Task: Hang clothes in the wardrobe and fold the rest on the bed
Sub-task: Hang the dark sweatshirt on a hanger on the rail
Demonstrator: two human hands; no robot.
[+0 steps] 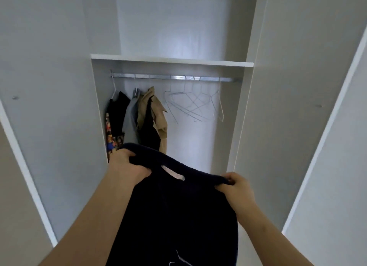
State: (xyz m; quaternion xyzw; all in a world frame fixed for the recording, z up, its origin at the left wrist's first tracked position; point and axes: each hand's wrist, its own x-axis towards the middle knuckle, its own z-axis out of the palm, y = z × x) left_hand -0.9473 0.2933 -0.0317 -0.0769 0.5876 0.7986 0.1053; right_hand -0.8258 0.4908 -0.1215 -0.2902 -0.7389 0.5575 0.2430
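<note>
I hold a dark navy garment [178,210] up in front of an open white wardrobe [170,61]. My left hand [127,164] grips its top edge on the left, and my right hand [236,188] pinches the top edge on the right. A pale label shows near the garment's neck. Inside, a metal rail [174,77] carries a black printed garment [116,116], a grey one [130,118] and a beige one [154,114] at the left. Several empty wire hangers [194,104] hang to the right of them.
The wardrobe doors stand open on both sides, the left door [49,106] and the right door [294,106] flanking me closely. A shelf sits above the rail. The wardrobe's right half, below the hangers, has bare back wall.
</note>
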